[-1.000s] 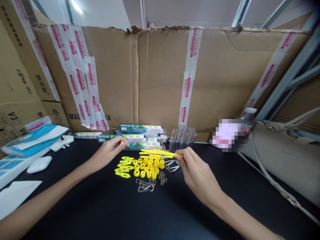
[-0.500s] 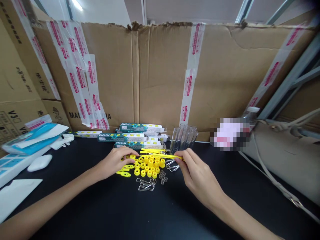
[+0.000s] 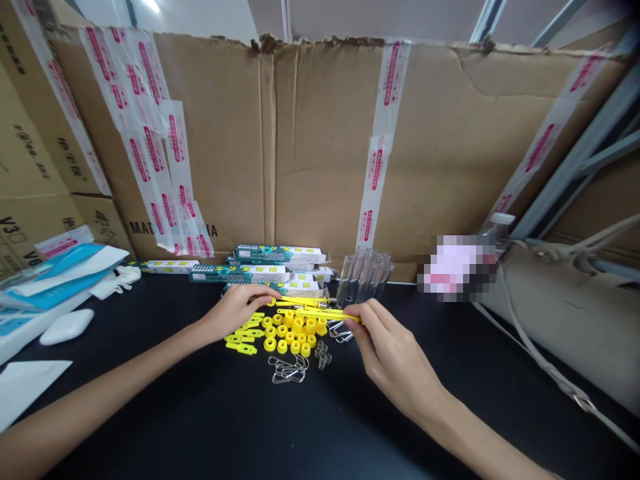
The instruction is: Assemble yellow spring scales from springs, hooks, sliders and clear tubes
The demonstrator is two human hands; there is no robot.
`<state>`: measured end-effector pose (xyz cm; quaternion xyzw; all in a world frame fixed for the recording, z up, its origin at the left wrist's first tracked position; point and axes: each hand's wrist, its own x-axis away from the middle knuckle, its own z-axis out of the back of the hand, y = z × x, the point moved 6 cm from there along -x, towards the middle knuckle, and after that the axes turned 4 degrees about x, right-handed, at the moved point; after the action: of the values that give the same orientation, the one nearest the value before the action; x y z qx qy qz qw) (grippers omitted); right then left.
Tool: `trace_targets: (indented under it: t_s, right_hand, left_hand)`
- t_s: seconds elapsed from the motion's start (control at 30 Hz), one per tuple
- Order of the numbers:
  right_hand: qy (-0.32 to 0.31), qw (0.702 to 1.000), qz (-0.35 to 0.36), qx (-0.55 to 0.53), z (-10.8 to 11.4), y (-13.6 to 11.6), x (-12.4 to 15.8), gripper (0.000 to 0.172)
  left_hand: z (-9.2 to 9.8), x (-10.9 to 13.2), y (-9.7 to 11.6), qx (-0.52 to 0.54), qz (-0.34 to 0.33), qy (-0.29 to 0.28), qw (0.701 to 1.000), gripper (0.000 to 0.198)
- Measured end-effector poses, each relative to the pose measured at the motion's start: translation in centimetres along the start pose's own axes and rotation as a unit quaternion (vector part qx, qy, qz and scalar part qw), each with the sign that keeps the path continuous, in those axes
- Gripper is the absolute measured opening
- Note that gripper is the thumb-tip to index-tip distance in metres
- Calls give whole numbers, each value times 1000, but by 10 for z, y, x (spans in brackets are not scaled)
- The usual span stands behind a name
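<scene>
My right hand [image 3: 397, 353] pinches the right end of slim yellow plastic rods [image 3: 323, 313], which point left over the pile. How many it holds I cannot make out. My left hand [image 3: 235, 312] has its thumb and fingertips closed at the left end of another yellow rod [image 3: 303, 301] behind them. Below the hands lie several yellow collars [image 3: 297, 325] and flat yellow clips [image 3: 243, 347]. Bent metal wire clips [image 3: 289, 370] lie in front, beside small clear pieces [image 3: 324, 355]. More wire clips [image 3: 340, 331] lie near my right fingertips.
Clear plastic tubes [image 3: 364, 277] stand behind the parts, beside stacked printed boxes [image 3: 237, 274]. A cardboard wall [image 3: 325, 147] closes off the back of the black table [image 3: 240, 427]. On the left are a white case [image 3: 67, 327] and blue packets [image 3: 75, 270]; a beige bag [image 3: 565, 320] is at right.
My left hand has moved from the collars up and right to the ends of the rods. My right hand still holds yellow rods, with their tips shifted right. The view has shifted slightly.
</scene>
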<state>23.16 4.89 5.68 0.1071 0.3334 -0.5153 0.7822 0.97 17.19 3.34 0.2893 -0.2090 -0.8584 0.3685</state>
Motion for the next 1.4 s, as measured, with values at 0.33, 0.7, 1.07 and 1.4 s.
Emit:
trace_targets:
  t_s: [0.33,0.7,1.07,1.4]
  right_hand:
    - [-8,1000,-1,-11,0,-2,1,18]
    - [3,1000,-1,-17,3,-2,3,16]
    - [-15,999,22,26,-10,-4,-28,19]
    - [66,994,75,-35,-4,-1,-12,15]
  left_hand:
    - [-13,-8,-11,-44,1,-57,997,20]
    - [-9,-6,-5,-87,-65,-46,993,25]
    - [-8,0,-4,-97,-69,-21,993,39]
    - [-2,13,37,-42,-78,38,995,34]
